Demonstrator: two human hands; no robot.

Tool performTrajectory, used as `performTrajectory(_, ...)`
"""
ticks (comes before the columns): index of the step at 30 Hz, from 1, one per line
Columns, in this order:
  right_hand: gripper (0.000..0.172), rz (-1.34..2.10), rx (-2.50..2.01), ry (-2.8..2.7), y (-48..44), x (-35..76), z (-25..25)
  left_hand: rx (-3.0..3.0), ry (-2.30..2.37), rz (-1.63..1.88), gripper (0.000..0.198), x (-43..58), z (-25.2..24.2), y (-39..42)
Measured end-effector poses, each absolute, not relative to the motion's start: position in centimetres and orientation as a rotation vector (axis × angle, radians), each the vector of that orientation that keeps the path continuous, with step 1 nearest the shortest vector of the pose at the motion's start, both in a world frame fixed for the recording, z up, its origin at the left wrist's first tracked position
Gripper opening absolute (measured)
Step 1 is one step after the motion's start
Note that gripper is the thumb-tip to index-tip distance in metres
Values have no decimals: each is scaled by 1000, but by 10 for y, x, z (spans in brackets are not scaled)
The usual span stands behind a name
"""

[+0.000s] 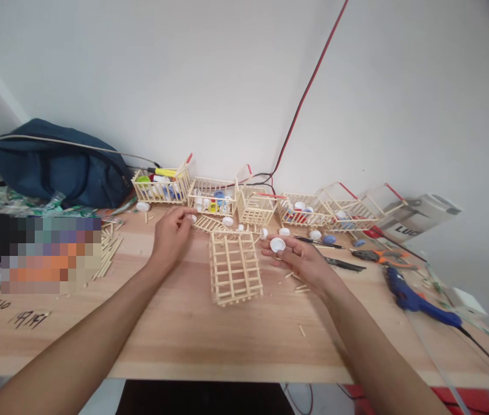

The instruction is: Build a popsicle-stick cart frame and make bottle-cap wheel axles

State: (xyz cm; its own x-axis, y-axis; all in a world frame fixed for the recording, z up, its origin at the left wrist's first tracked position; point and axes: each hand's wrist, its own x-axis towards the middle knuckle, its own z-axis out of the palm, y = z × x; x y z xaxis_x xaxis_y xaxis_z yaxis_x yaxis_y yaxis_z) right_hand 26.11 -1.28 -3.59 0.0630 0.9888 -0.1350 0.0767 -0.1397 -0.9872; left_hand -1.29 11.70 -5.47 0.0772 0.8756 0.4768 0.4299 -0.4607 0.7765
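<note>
My right hand (298, 259) holds a white bottle cap (277, 245) in its fingers, hollow side facing me. Curled fingers of my left hand (170, 235) close at the edge of another white bottle cap (192, 219), partly covered by them. Between both hands stands a basket frame (232, 271) of thin wooden sticks glued into a grid. Behind it lies a slatted stick panel (212, 224). More white caps, such as one cap (228, 221), stand on edge by the small stick carts.
Several stick carts (212, 199) with red handles line the wall, some holding coloured caps. Right are pliers (385, 257), a blue glue gun (417, 300) with its cord, and a box (421, 216). Left are a blue bag (58, 164) and loose sticks (108, 253).
</note>
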Motion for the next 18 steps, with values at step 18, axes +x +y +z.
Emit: performTrajectory(18, 21, 1033, -1051, -1312, -16, 242, -43, 1916, 1271, 1345, 27, -12, -52, 115)
